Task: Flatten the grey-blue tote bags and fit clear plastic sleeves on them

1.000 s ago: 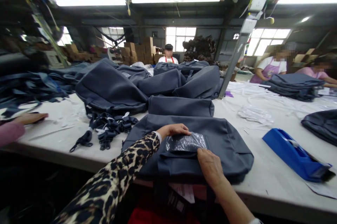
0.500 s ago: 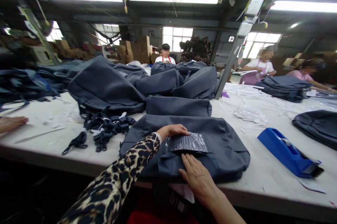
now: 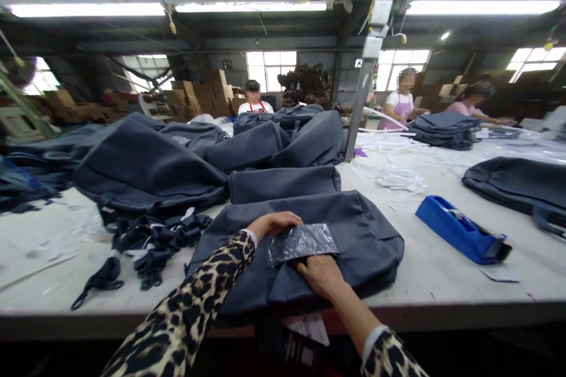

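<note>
A dark blue-grey bag (image 3: 375, 241) lies flat on the near edge of the table. On its front is a shiny, dark rectangular panel covered in clear plastic (image 3: 305, 241). My left hand (image 3: 276, 222) is closed at the panel's upper left edge, its fingers bent together over that edge. Below it, my right hand (image 3: 322, 274) reaches under the lower edge of the panel, which hides its fingertips. Printed tags (image 3: 307, 330) hang below the bag at the table's front edge.
Bundled dark straps (image 3: 150, 241) lie to the left. More bags (image 3: 145, 159) are heaped behind. A blue tape dispenser (image 3: 460, 229) stands on the right, near another bag (image 3: 517, 188). A metal post (image 3: 360, 100) rises behind. Several people work across the table.
My right hand has moved up from the bag's front, and its fingers have gone under the panel's lower edge. The view has turned right; another person's hand at the left has left it.
</note>
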The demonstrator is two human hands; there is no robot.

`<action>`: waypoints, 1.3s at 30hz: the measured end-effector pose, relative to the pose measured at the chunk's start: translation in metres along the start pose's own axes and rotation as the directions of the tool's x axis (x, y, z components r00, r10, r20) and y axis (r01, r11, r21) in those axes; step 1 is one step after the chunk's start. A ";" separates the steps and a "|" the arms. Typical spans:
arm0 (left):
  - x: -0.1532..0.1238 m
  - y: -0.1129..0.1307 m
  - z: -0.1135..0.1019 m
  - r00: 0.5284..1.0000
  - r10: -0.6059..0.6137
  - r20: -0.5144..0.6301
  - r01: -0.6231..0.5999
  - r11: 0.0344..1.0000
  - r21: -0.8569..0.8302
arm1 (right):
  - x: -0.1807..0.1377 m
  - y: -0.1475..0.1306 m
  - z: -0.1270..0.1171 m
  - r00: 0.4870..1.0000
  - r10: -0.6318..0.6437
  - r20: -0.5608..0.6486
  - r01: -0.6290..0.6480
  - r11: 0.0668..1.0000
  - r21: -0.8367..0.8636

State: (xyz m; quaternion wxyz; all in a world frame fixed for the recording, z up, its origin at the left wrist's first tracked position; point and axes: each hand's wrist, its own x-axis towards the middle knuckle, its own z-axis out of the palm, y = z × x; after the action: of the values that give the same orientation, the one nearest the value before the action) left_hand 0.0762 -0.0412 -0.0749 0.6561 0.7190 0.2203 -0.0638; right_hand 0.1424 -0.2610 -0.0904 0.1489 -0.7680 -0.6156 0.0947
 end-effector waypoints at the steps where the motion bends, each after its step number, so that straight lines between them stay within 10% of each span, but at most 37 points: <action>1: 0.000 0.001 -0.002 1.000 -0.004 0.017 0.003 1.000 0.019 | -0.002 0.000 0.001 1.000 0.000 -0.008 0.001 1.000 0.009; 22: -0.007 0.018 0.008 0.969 -0.240 0.052 0.233 0.965 0.117 | -0.005 0.011 0.011 0.990 -0.094 -0.102 0.107 0.987 0.124; 32: -0.017 0.016 0.013 0.992 -0.036 -0.121 0.070 0.953 0.295 | -0.019 0.014 0.003 0.978 -0.204 -0.055 0.206 0.978 0.033; 39: -0.011 0.009 0.028 0.919 0.140 -0.368 0.142 0.754 0.641 | -0.108 0.040 0.017 0.899 -0.336 -0.280 0.377 0.920 0.105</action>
State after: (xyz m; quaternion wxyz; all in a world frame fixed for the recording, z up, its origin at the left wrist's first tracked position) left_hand 0.0754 -0.0716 -0.0656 0.3038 0.9004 0.3113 0.0088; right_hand 0.1496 -0.3720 -0.1242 0.3021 -0.6335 -0.7121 0.0136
